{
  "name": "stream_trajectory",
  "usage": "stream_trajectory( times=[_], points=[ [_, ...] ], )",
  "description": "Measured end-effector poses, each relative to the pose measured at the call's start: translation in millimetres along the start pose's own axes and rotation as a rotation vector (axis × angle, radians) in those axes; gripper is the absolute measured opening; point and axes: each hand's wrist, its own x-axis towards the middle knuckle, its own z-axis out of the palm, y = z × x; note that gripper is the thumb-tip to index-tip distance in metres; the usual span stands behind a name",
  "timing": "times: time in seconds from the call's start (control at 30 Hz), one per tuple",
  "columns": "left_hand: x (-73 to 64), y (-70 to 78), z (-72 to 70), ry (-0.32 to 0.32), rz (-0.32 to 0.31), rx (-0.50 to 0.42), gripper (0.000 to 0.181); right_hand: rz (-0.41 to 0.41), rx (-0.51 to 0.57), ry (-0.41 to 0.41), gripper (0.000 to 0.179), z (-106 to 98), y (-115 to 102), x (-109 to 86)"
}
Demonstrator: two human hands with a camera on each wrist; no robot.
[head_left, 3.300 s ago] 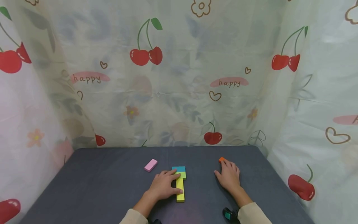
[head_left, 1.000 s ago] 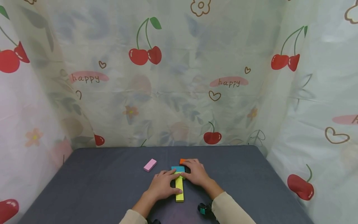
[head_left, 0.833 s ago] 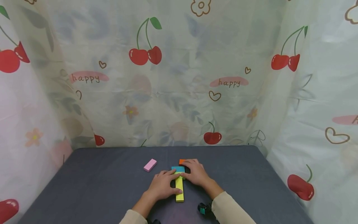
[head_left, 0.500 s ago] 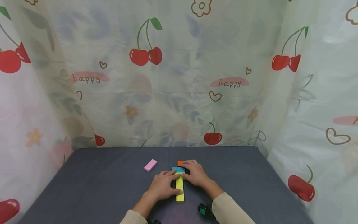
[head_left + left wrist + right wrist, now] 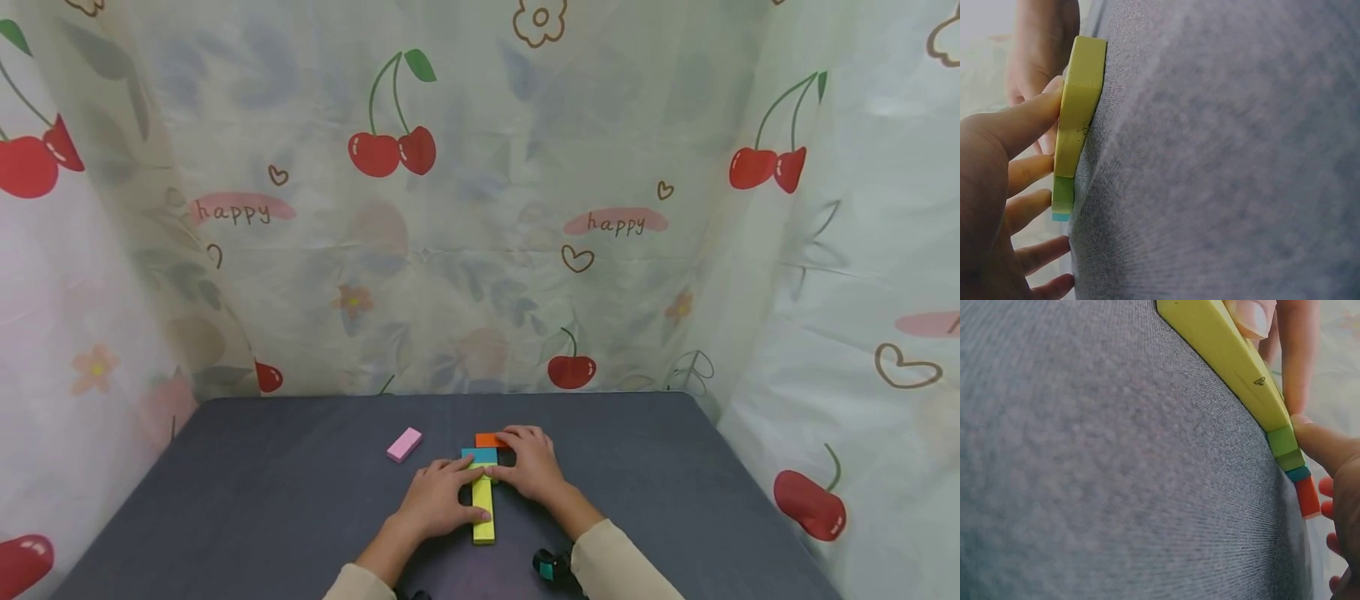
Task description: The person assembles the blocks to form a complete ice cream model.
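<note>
A long yellow block (image 5: 483, 530) lies on the dark table, its far end against a light green block (image 5: 1283, 444). Beyond that come a blue block (image 5: 478, 455) and an orange block (image 5: 487, 439), forming one column. My left hand (image 5: 433, 502) spreads over the column from the left, thumb on the yellow block and fingertips at the green and blue ones. From the right, my right hand (image 5: 532, 467) sets its thumb at the green block and a fingertip on the orange block's right end. The right wrist view shows its other fingers extended beside the row.
A pink block (image 5: 404, 445) lies apart, left of the column. The dark cloth-covered table (image 5: 285, 500) ends at a patterned curtain (image 5: 465, 333), which also hangs along both sides. A black wrist device (image 5: 552, 566) sits by the right sleeve.
The orange block has travelled from the right side to the column's far end with my right hand, then shifted slightly left and nearer. More of it now shows. My left hand has stayed put.
</note>
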Motion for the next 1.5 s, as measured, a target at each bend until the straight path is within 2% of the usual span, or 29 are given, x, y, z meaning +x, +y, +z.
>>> stream_trajectory(
  times=[0.2, 0.97, 1.5],
  points=[
    [-0.3, 0.3, 0.0, 0.004, 0.002, -0.003, 0.072, 0.009, 0.020, -0.015, 0.064, 0, 2, 0.2],
    [-0.8, -0.2, -1.0, 0.002, 0.009, 0.003, 0.073, -0.093, 0.151, -0.098, 0.056, 1, 7, 2.0],
    [1.9, 1.3, 0.5, 0.005, 0.006, 0.005, 0.072, -0.139, 0.172, -0.070, 0.055, 2, 10, -1.7]
  ],
)
